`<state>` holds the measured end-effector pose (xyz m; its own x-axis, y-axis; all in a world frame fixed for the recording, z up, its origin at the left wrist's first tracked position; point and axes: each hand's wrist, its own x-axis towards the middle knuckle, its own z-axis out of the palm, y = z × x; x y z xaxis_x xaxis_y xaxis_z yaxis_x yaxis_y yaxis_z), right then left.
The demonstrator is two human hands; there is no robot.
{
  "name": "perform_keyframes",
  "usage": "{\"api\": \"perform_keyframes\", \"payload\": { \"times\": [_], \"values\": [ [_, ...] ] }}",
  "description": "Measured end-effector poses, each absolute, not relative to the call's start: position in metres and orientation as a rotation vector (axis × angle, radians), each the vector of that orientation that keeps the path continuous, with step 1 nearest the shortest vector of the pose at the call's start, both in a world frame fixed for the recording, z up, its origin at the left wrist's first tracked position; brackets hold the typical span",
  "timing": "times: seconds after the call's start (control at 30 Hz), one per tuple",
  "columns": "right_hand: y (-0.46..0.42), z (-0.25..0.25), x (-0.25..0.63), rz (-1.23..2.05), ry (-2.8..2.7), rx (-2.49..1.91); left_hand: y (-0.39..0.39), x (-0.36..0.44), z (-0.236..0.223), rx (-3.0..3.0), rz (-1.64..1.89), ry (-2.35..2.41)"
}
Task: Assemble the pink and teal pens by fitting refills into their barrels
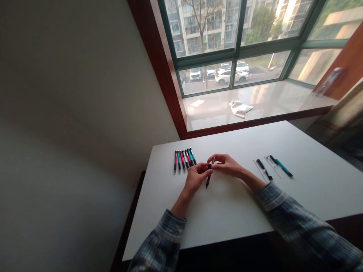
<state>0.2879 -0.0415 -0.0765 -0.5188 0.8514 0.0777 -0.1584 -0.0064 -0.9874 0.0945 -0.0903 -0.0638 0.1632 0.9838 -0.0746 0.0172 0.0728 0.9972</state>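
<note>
Over the white table, my left hand [195, 179] pinches a red and black pen [208, 180] between thumb and fingers, its tip angled down toward me. My right hand [227, 165] meets it at the pen's upper end, fingers closed on a small pale pen part [213, 160]. Whether that part touches the barrel is too small to tell. Just left of my hands lies a row of several click pens [183, 160] in red, teal and white, side by side.
At the right of the white table [241, 211] lie a teal pen barrel [283, 167], a black pen piece [264, 169] and thin pale refills [274, 167]. Beyond the table's far edge is a windowsill [210, 118] with a crumpled white cloth [240, 108]. A wall rises on the left.
</note>
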Motion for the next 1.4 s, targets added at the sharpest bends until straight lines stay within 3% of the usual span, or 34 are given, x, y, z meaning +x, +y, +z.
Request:
{"api": "perform_keyframes", "payload": {
  "times": [0.23, 0.4, 0.57, 0.73, 0.93, 1.4],
  "values": [
    [-0.043, -0.077, 0.283, 1.659, -1.441, -0.744, -0.090, 0.093, -0.067, 1.251, 1.012, 1.084],
    [-0.039, -0.064, 0.298, 1.718, -0.991, -0.624, -0.093, 0.096, -0.062, 1.265, 1.004, 1.087],
    [-0.025, -0.058, 0.323, 1.614, -0.704, -0.581, -0.090, 0.093, -0.057, 1.230, 1.346, 1.191],
    [-0.020, -0.076, 0.314, 1.515, -0.984, -0.856, -0.084, 0.077, -0.058, 1.468, 1.554, 1.519],
    [-0.022, -0.086, 0.307, 1.104, -1.368, -1.152, -0.088, 0.078, -0.055, 1.944, 1.437, 1.609],
    [-0.031, -0.074, 0.306, 1.440, -1.218, -0.845, -0.089, 0.082, -0.059, 2.083, 1.310, 1.692]
  ]
}}
